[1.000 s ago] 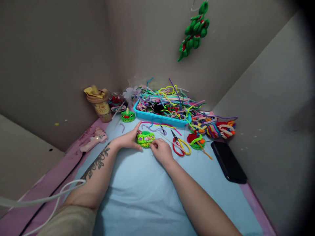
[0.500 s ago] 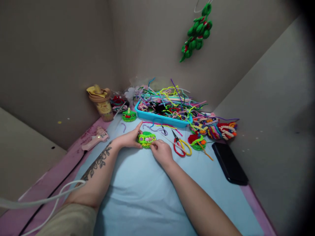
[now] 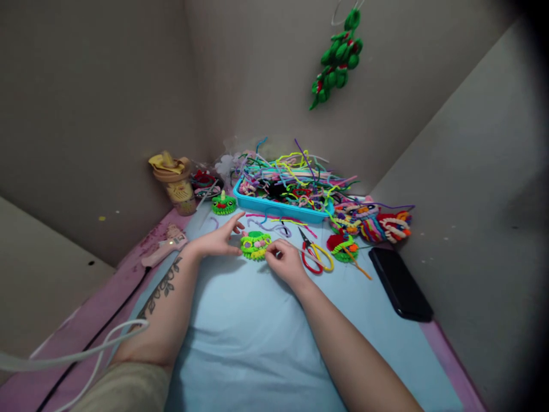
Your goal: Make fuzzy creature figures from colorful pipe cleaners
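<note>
A small green and yellow face made of fuzzy pipe cleaners, with round eyes and a pink nose, lies on the blue cloth. My left hand is just left of it, fingers spread, holding nothing. At the face's right edge my right hand is closed in a pinch, its fingertips at the yellow rim. What sits between those fingertips is too small to make out. A pale pipe cleaner runs from behind the right hand across the scissors, which have red and yellow handles.
A blue tray heaped with pipe cleaners stands at the back. Around it are a finished green face, a lidded cup, and colourful pipe-cleaner pieces. A pink glue gun lies left, a black phone right. A white cable crosses my left forearm.
My left hand has let go of the green face and drawn off to the left, its fingers opening. The right hand stays pinched at the face's right edge.
</note>
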Available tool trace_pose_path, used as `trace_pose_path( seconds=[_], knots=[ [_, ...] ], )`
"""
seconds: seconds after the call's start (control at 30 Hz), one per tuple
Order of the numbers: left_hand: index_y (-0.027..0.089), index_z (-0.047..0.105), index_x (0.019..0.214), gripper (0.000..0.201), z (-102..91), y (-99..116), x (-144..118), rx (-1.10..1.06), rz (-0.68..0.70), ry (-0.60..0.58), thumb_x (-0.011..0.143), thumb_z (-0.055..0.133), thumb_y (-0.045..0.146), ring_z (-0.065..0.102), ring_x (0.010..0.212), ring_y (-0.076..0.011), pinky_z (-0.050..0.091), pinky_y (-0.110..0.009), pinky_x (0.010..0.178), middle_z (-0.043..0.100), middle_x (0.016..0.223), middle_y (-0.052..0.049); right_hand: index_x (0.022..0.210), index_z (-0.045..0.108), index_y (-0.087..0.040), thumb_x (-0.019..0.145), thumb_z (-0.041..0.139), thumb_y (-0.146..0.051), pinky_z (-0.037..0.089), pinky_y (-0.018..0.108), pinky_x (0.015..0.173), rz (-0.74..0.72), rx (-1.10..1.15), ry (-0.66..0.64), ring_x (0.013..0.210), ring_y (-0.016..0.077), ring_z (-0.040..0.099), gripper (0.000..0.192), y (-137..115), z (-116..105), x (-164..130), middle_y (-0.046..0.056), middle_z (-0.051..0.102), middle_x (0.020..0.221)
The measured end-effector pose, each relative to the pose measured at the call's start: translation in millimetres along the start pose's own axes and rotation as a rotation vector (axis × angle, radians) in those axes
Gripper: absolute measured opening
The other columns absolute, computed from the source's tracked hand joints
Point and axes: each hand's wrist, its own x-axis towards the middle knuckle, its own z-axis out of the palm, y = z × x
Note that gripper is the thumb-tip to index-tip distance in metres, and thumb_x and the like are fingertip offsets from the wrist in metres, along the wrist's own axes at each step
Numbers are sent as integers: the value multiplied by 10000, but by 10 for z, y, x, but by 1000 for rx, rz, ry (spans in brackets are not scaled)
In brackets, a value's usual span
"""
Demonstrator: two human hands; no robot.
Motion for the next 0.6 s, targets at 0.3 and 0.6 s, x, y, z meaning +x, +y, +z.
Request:
trace_pose_path(
  seconds=[0.3, 0.6],
  knots=[
    [135, 546, 911, 310, 295, 322, 117, -381, -16, -28, 778, 612, 407, 546, 611, -102, 430, -216, 566, 577, 695, 7, 666, 499, -197, 731, 475, -113, 434, 261, 605, -14, -103, 252, 694, 150, 529, 109, -47, -31, -2, 18, 563, 741],
    [142, 592, 791, 235, 333, 440, 105, -359, -42, 108, 793, 576, 376, 493, 480, -73, 371, -180, 471, 550, 545, 41, 1074, 474, -222, 745, 577, -179, 532, 315, 743, 85, 337, 185, 932, 183, 622, 348, -84, 69, -56, 68, 618, 1025]
  ],
)
